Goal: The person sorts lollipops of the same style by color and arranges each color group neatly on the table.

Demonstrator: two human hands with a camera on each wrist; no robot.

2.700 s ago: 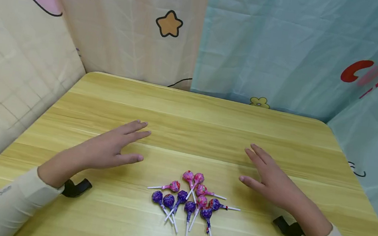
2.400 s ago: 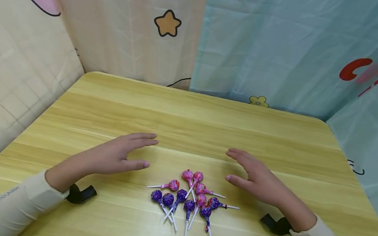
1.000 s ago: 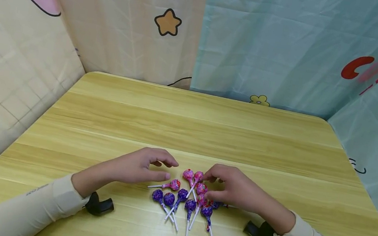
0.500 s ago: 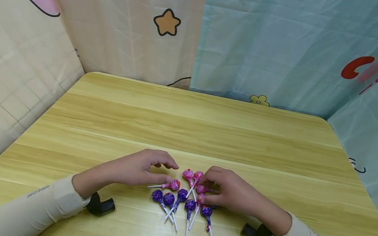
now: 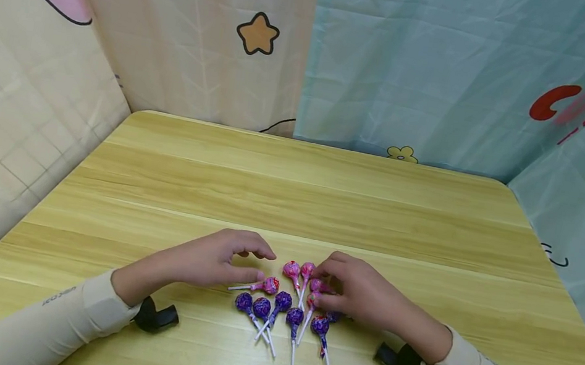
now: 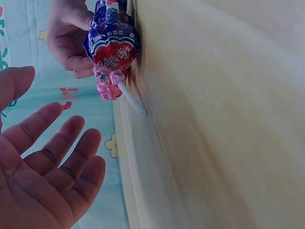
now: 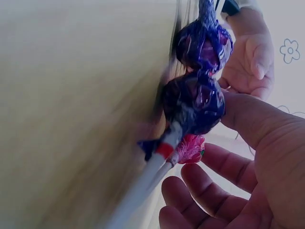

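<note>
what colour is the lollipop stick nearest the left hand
That stick is white, clearest in the head view.

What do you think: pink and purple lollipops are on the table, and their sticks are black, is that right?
Not quite: the sticks are white, not black, as the head view shows. The rest is right: pink lollipops and purple lollipops are on the table.
</note>
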